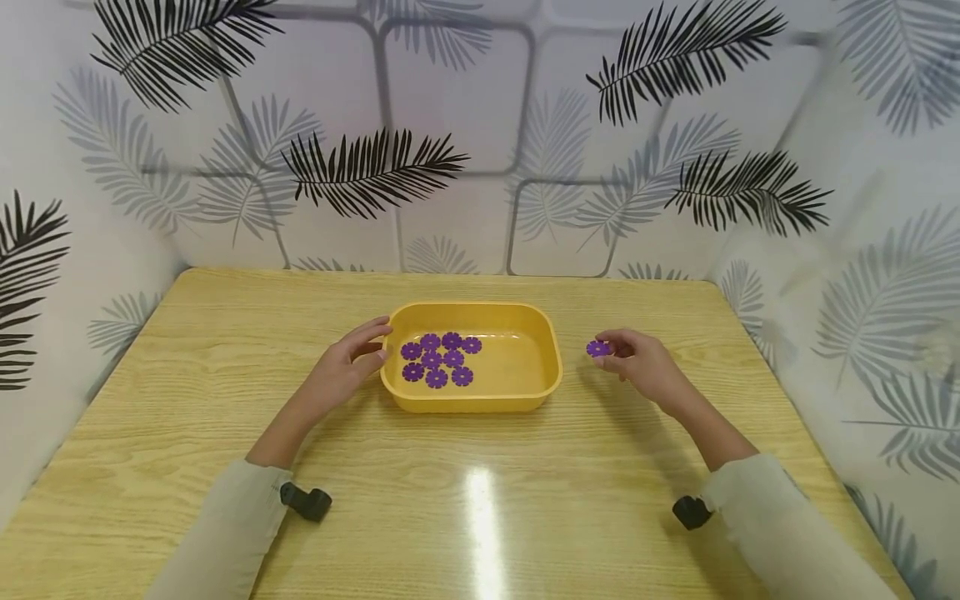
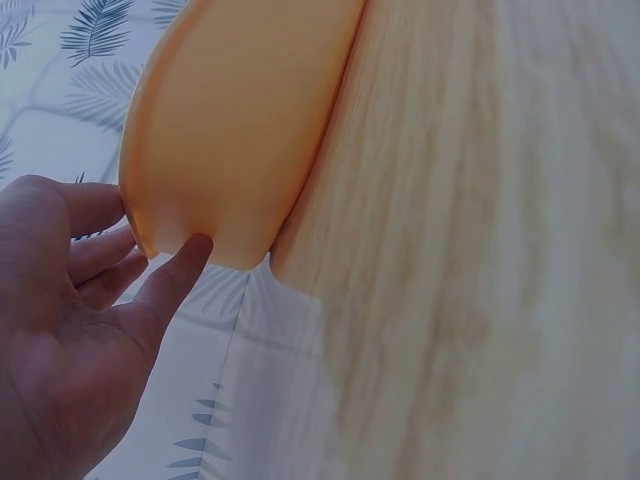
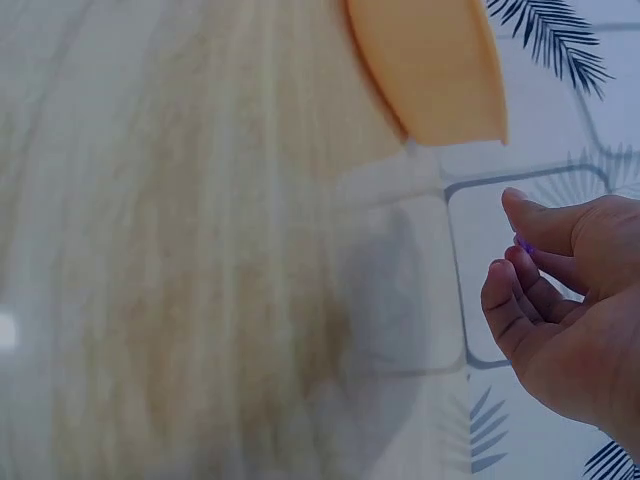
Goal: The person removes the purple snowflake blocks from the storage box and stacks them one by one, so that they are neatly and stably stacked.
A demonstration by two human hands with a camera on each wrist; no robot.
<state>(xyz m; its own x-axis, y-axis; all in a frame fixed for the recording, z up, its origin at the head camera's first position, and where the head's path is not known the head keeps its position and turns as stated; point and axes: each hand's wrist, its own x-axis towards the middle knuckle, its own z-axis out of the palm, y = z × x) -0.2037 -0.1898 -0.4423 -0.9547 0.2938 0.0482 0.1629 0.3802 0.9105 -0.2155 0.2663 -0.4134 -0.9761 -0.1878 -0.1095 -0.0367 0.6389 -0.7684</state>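
Note:
A yellow plastic tub [image 1: 480, 403] sits on the table, with several purple notched discs [image 1: 437, 378] lying mostly in its left half. At the tub's left end, my left hand [image 1: 347, 368] holds the rim, its thumb [image 2: 190, 262] against the outer wall and its fingers at the edge. To the right of the tub, above the table, my right hand [image 1: 647, 363] pinches one purple notched disc [image 1: 597, 349] between thumb and fingertips. In the right wrist view only a sliver of that disc shows between the fingers.
The wood-grain table [image 1: 360, 508] spreads out around the tub, with a bright glare streak in front. A pale leaf-patterned backdrop [image 1: 480, 217] rises behind the table and along both sides. Dark wrist-worn devices [image 1: 306, 502] are on both forearms.

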